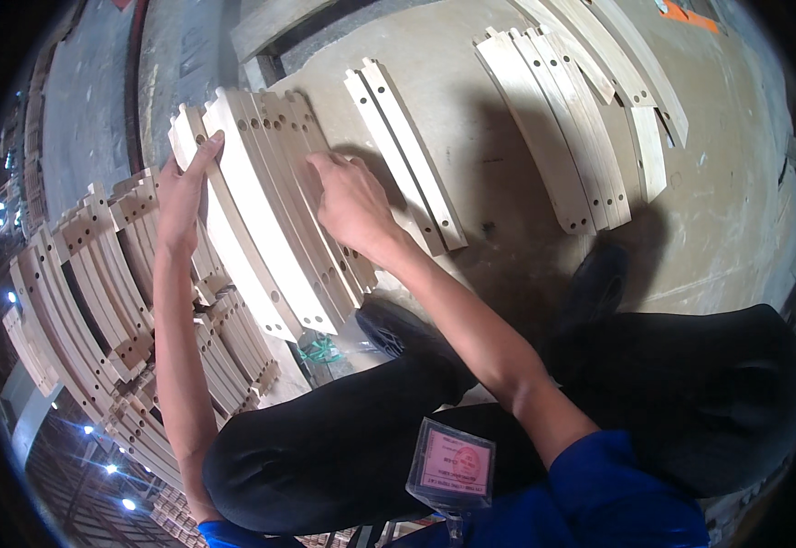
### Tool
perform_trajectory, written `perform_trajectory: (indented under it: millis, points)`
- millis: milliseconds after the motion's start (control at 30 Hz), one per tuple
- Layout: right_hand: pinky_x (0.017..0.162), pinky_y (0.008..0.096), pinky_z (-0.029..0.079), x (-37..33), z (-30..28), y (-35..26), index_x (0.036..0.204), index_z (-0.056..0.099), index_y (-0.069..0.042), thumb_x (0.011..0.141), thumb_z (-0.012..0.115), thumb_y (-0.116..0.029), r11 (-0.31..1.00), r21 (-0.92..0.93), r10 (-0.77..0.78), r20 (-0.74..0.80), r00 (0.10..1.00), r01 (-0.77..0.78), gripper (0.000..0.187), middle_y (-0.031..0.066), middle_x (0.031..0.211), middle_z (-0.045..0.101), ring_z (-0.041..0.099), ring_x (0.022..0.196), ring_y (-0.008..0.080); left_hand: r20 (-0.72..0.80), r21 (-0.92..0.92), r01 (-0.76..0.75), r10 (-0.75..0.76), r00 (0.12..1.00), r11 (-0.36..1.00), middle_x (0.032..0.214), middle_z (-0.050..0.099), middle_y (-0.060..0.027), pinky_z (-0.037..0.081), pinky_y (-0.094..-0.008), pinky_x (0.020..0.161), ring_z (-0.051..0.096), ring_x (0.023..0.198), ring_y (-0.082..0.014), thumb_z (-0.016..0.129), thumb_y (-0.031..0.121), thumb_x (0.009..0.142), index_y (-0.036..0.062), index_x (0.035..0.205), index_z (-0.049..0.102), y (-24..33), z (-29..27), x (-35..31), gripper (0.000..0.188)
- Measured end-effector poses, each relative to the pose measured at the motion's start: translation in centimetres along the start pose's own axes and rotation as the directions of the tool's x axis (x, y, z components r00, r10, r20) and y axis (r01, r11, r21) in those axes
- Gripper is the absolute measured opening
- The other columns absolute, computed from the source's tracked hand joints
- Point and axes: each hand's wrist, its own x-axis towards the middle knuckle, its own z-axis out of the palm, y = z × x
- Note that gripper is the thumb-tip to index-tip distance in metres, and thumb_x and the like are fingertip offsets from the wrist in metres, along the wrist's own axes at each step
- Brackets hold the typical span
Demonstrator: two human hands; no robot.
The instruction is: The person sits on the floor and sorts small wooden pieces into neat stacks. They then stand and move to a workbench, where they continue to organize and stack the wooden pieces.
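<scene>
A row of pale, slightly curved wooden slats [265, 205] stands on edge in front of me, with dark round holes near the ends. At its left side, my left hand [183, 192] is closed on the outermost slat [218, 187], thumb over the near face and fingers hidden behind. My right hand [350, 199] is closed against the row's right side, its curled fingertips at the outer slats; the palm side is hidden. Just right of that hand lies a separate pair of slats [407, 160].
More slats [553, 137] lie in a group at the right, with longer curved pieces [608, 50] beyond. Several stacks of similar slats [96, 283] fill the left side. My shoes [594, 283] rest near the board's [718, 210] front. Green string [318, 349] lies below the row.
</scene>
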Motion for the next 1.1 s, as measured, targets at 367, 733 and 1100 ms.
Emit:
perform_trajectory:
  millis: [367, 733, 1100]
  points:
    - [0.104, 0.0428, 0.044, 0.0, -0.7, -0.9, 0.13, 0.048, 0.004, 0.081, 0.049, 0.01, 0.998, 0.048, 0.033, 0.066, 0.997, -0.036, 0.05, 0.0213, 0.13, 0.053, 0.054, 0.116, 0.0371, 0.005, -0.008, 0.003, -0.003, 1.0, 1.0, 0.107, 0.064, -0.0133, 0.047, -0.029, 0.086, 0.062, 0.095, -0.0184, 0.071, 0.041, 0.083, -0.0041, 0.12, 0.056, 0.0, -0.3, -0.2, 0.06]
    - [0.084, 0.0355, 0.054, 0.0, -0.7, -1.1, 0.131, 0.048, 0.002, 0.081, 0.045, 0.012, 0.978, 0.172, -0.117, 0.001, 0.993, 0.115, 0.051, 0.0233, 0.122, 0.058, 0.066, 0.077, 0.0224, 0.001, -0.005, 0.014, -0.014, 1.0, 1.0, 0.106, 0.064, -0.0153, 0.049, -0.0285, 0.084, 0.064, 0.093, -0.0186, 0.072, 0.04, 0.082, -0.007, 0.119, 0.054, 0.3, -0.3, -0.7, 0.062]
    - [0.098, 0.0439, 0.046, -0.5, -1.1, -1.5, 0.126, 0.051, 0.002, 0.079, 0.046, 0.012, 0.975, 0.08, -0.193, -0.151, 0.969, 0.207, 0.048, 0.0202, 0.122, 0.058, 0.059, 0.109, 0.0343, -0.014, -0.05, -0.009, 0.008, 1.0, 0.999, 0.103, 0.065, -0.0138, 0.05, -0.0283, 0.082, 0.064, 0.091, -0.0178, 0.072, 0.039, 0.083, -0.0055, 0.118, 0.056, 0.3, 0.1, -0.6, 0.059]
